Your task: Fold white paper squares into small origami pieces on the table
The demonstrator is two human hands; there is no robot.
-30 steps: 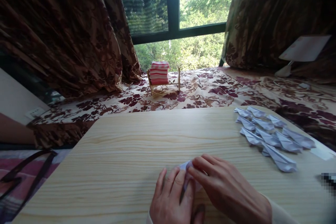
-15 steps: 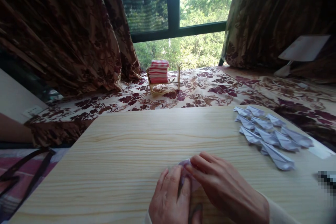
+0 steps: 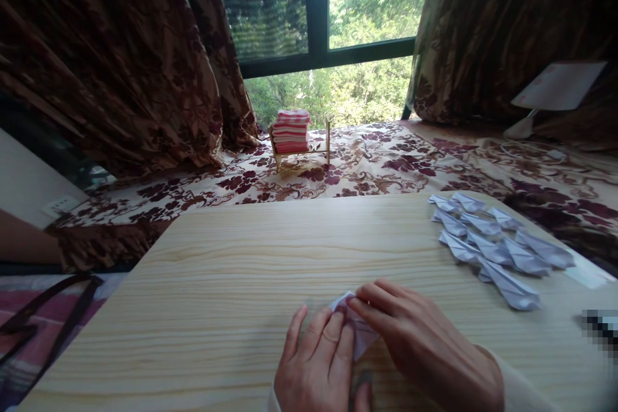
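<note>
Left hand (image 3: 316, 357) lies flat, fingers slightly spread, pressing the paper (image 3: 364, 336) on the counter (image 3: 217, 283); more paper shows than half a second ago. Right hand (image 3: 410, 328), fingers bent, touches its far end; whether it pinches, I cannot tell. Folded papers (image 3: 487, 249) lie farther right.

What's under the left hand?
White paper pokes out beside the left hand, on the wooden table. The palm hides whatever is right beneath it, so I can't tell.

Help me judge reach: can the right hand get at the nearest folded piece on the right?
Likely yes: nothing visible stands between the right hand and that folded piece, though the hand is occupied at the white paper.
</note>
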